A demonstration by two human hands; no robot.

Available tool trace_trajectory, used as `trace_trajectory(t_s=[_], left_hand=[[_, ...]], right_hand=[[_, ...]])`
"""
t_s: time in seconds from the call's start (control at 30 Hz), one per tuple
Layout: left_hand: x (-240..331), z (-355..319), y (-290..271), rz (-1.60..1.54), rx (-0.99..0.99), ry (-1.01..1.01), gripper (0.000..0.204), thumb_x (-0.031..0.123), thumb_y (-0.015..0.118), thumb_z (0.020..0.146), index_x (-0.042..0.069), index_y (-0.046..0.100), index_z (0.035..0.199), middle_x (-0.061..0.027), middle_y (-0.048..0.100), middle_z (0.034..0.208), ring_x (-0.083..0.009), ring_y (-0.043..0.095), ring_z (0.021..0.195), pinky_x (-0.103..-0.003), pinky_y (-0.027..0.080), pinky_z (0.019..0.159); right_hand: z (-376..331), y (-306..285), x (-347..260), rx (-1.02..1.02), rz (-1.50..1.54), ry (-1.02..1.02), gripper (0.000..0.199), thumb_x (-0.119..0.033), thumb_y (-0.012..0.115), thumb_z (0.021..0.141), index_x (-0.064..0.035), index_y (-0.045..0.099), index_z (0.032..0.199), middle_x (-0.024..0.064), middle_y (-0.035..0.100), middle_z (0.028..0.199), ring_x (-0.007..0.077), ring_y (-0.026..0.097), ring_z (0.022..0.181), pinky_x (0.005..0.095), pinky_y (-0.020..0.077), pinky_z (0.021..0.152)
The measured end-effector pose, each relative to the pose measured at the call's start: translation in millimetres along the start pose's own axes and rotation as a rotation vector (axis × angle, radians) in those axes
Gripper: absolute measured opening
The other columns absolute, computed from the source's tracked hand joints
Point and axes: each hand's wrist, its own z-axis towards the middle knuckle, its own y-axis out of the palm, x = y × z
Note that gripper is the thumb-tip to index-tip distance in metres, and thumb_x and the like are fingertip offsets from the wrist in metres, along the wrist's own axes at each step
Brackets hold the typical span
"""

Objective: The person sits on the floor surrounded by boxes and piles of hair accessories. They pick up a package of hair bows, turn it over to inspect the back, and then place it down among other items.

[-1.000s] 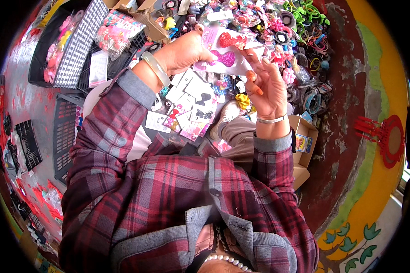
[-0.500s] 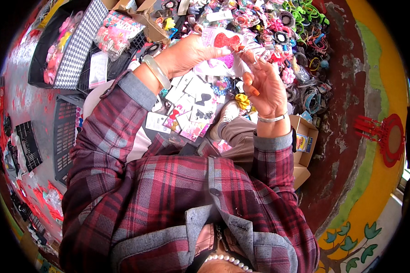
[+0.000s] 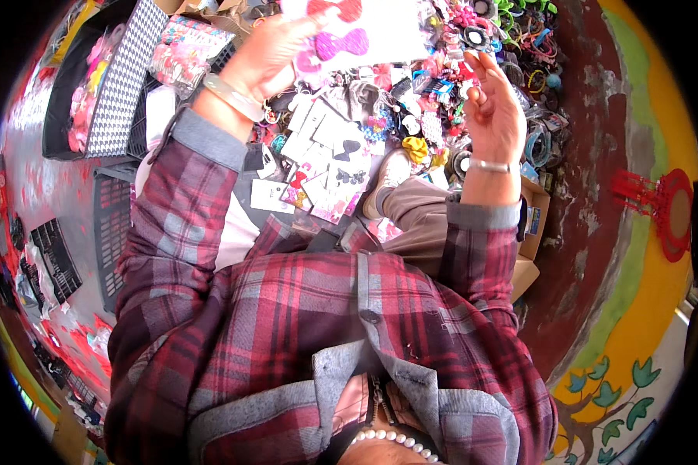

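Note:
My left hand (image 3: pixel 265 58) grips the left edge of a white card (image 3: pixel 395 35) raised at the top of the view. On the card sit a glittery red bow and a glittery purple bow (image 3: pixel 343 44); its upper part runs out of the picture. To the right of the card, my right hand (image 3: pixel 492 120) is raised with fingers partly bent and apart, holding nothing I can see. Behind it spreads a heap of hair accessories (image 3: pixel 434 93). Below the card lie several white cards with bows (image 3: pixel 318 159).
A yellow scrunchie (image 3: pixel 415 149) lies beside my shoe (image 3: pixel 393 172). At the left stand a houndstooth-patterned box (image 3: pixel 124 85) and a grey plastic crate (image 3: pixel 110 232). An open cardboard box (image 3: pixel 529 225) is by my right forearm. Farther right is a painted wall edge (image 3: pixel 636 194).
The card with the bows has risen toward the top edge in my left hand. My right hand has let go of it and moved right, away from the card.

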Motion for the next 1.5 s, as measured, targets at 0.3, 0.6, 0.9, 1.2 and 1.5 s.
trace_trajectory(t_s=[0.3,0.6,0.9,1.2,1.5], left_hand=[[14.0,-7.7,-2.6,-0.125,0.092,0.030,0.031,0.008,0.048,0.089,-0.003,0.047,0.118,-0.0114,0.055,0.114,-0.0195,0.054,0.104,-0.033,0.045,0.090],[15.5,-20.0,2.3,-0.111,0.332,-0.035,0.028,0.007,0.051,0.087,-0.004,0.051,0.113,-0.0120,0.059,0.105,-0.0195,0.058,0.096,-0.033,0.048,0.084],[16.3,-20.9,3.3,-0.085,0.243,-0.044,0.025,0.007,0.053,0.086,-0.002,0.053,0.110,-0.0089,0.060,0.103,-0.0161,0.058,0.096,-0.030,0.047,0.083],[14.2,-15.1,7.4,-0.185,0.106,-0.047,0.027,0.009,0.053,0.087,-0.001,0.051,0.112,-0.0102,0.059,0.106,-0.0192,0.059,0.094,-0.034,0.049,0.082],[14.9,-15.3,23.5,-0.231,0.015,-0.058,0.029,0.011,0.054,0.086,0.000,0.051,0.113,-0.0111,0.059,0.106,-0.0214,0.059,0.095,-0.037,0.048,0.085]], right_hand=[[89.8,-176.6,230.1,0.021,-1.429,0.428,0.020,-0.025,0.062,0.072,-0.0116,0.064,0.086,0.0096,0.064,0.073,0.0236,0.061,0.069,0.0333,0.0474,0.061],[67.7,-150.7,302.6,0.043,-1.810,0.216,0.023,-0.013,0.050,0.080,-0.0093,0.053,0.102,0.0187,0.046,0.113,0.0340,0.055,0.097,0.0410,0.0478,0.078],[93.6,-156.2,282.7,-0.179,-1.846,0.445,0.035,-0.041,0.061,0.074,-0.0105,0.065,0.091,0.0144,0.063,0.093,0.0294,0.060,0.090,0.0380,0.0470,0.080],[113.9,-89.8,67.6,0.038,-0.645,0.261,0.008,-0.014,0.067,0.076,-0.0062,0.063,0.074,0.0021,0.061,0.065,0.0100,0.054,0.053,0.0215,0.0385,0.044],[5.2,14.7,-25.3,-0.064,0.092,0.028,0.010,-0.010,0.063,0.078,-0.0035,0.056,0.076,0.0046,0.055,0.063,0.0126,0.051,0.053,0.0231,0.0356,0.046]])
